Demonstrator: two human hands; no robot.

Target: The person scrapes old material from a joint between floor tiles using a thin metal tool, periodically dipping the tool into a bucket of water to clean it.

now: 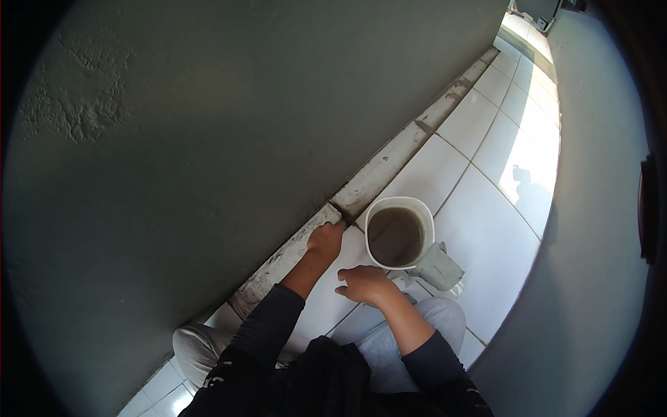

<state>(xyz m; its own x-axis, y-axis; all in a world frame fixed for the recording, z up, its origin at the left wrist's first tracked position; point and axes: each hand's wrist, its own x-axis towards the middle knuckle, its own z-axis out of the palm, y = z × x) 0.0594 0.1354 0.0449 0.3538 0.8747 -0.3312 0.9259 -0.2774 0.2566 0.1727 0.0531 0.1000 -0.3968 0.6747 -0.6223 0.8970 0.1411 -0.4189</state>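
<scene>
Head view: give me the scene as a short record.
left hand: curled at the white baseboard; grip and contact unclear
right hand: thumb and finger apart, nothing visibly held
container: white, upright, beyond the right hand
contents: murky brown liquid
beside container: crumpled grey-green item
floor: white tiles
left wall: dark grey

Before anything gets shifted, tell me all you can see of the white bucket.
The white bucket, plastic by its look, has a rounded-square rim and stands upright on white tiles, holding murky brownish liquid. A grey-green cloth lies at its near right side; contact is unclear. The right hand is close, not gripping it.
</scene>
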